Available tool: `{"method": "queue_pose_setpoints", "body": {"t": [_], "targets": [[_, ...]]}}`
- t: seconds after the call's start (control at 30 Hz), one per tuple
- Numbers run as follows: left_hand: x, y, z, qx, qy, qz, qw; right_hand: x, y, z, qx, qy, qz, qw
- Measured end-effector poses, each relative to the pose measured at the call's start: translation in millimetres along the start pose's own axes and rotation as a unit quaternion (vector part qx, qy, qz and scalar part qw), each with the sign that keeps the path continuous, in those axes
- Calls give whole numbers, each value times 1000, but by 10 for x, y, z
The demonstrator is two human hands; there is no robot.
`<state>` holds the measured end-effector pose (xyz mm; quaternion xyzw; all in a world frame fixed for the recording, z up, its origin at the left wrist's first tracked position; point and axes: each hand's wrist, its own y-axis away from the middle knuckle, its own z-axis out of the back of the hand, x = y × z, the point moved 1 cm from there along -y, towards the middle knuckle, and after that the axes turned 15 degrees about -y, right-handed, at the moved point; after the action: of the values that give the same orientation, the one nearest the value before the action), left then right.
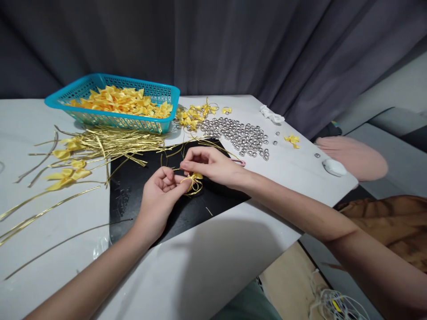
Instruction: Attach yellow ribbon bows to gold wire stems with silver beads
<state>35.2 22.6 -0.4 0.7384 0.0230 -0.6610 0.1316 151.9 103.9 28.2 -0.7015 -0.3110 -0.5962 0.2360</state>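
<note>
Over a black mat (133, 195), both my hands meet at a small yellow ribbon bow (196, 176) with a loop of gold cord (196, 191) hanging under it. My left hand (162, 195) pinches the bow and cord between thumb and forefinger. From the right, my right hand (210, 164) has its fingertips closed at the top of the bow; part of the bow is hidden behind them. A pile of gold cord strips (123, 142) lies beyond my left hand. Silver heart-shaped beads (247, 135) are spread past my right hand.
A blue plastic basket (113, 119) full of yellow ribbon bows stands at the back left. More bows (191, 118) lie beside it, others (68, 175) on the left. A white crumpled cloth (271, 114) and a white round object (334, 167) are near the table's right edge.
</note>
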Motion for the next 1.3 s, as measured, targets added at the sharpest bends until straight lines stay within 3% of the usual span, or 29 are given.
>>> {"method": "queue_pose_setpoints", "body": {"t": [0.47, 0.73, 1.3], "targets": [[-2, -3, 1, -3, -2, -13, 1000, 66, -46, -77, -15, 67, 27, 997], [10, 9, -5, -10, -4, -26, 1000, 73, -42, -88, 37, 10, 11, 999], [15, -4, -1, -13, -37, -33, 999, -10, -90, -55, -6, -65, 7, 998]]}}
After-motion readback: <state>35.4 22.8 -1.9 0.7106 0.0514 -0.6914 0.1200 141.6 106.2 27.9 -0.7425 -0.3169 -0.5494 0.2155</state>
